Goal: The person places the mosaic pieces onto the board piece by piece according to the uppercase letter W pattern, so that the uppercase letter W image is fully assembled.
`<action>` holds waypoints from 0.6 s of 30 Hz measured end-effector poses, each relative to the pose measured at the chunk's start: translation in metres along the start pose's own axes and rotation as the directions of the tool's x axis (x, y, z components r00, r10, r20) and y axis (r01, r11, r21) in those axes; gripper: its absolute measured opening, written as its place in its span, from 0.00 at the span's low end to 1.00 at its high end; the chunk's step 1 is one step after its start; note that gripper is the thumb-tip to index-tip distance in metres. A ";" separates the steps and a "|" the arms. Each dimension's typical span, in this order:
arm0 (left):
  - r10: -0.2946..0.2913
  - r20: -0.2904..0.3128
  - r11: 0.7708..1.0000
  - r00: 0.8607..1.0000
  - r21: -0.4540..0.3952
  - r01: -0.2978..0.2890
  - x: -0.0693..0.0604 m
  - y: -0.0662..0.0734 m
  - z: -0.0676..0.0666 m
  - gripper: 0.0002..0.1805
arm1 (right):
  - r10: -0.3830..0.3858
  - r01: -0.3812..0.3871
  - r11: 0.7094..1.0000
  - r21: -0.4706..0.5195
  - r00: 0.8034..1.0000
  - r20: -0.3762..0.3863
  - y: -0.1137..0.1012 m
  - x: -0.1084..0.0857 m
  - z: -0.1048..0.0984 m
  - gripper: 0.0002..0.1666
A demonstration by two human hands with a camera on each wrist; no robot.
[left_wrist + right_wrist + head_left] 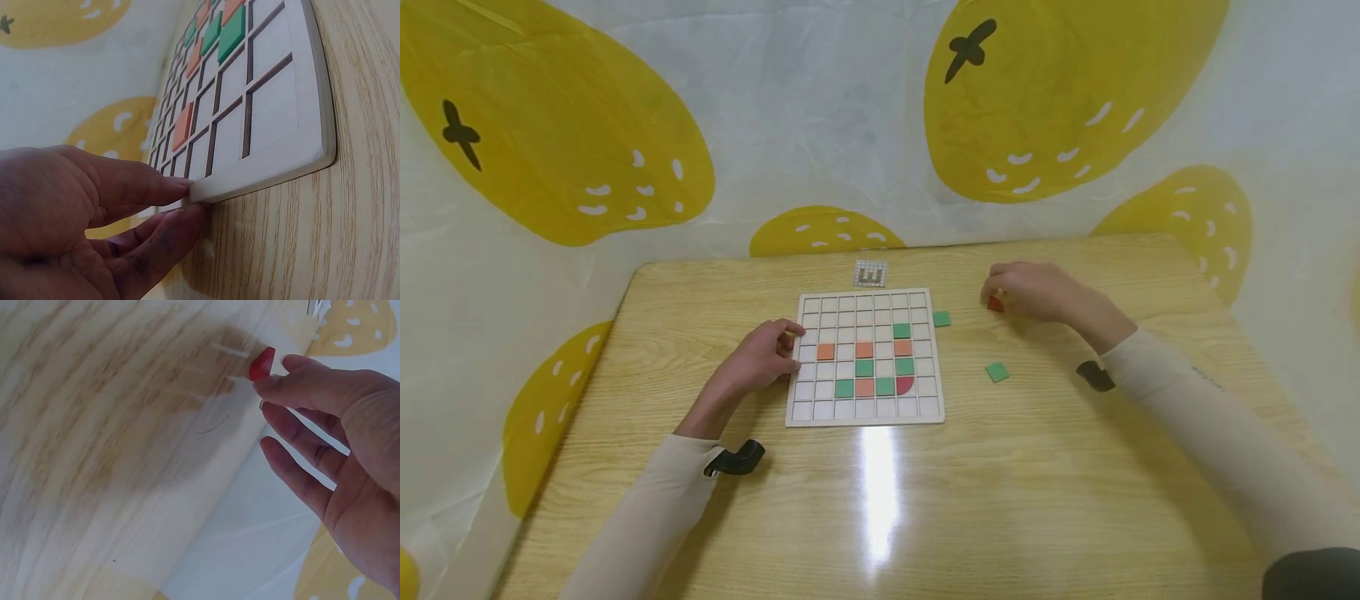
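A white square grid board lies on the table and carries several orange and green square tiles and one red rounded tile. My left hand is at the board's left edge, where thumb and fingertips pinch the rim, as the left wrist view shows. Right of the board, my right hand pinches a small red tile at its fingertips; the fingers partly cover it. One green tile sits beside the board's right edge, and another green tile lies nearer my right forearm.
Behind the board lies a small pattern card with a letter-like dark shape. The wooden table ends at the back against a pale cloth printed with large yellow fruit. Light glares off the tabletop in front of the board.
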State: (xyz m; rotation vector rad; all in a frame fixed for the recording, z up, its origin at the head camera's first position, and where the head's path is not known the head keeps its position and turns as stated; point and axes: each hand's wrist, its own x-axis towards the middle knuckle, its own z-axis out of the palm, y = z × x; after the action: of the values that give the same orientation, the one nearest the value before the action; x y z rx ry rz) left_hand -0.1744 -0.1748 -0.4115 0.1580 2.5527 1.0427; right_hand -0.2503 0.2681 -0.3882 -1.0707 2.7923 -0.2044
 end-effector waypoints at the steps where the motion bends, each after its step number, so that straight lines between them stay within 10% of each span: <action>1: -0.001 0.000 1.000 1.000 -0.001 0.001 0.000 0.000 0.000 0.28 | -0.001 0.001 1.000 -0.005 1.000 -0.005 0.000 0.000 0.001 0.22; 18: -0.007 0.005 1.000 1.000 0.005 0.007 0.003 0.000 0.001 0.28 | 0.049 -0.048 0.999 -0.022 0.999 0.012 -0.005 0.006 0.006 0.09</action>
State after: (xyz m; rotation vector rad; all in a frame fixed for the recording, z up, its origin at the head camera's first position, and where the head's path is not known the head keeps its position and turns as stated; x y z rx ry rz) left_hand -0.1766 -0.1737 -0.4132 0.1534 2.5496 1.0323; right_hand -0.2500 0.2601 -0.3934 -1.0042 2.8118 -0.1610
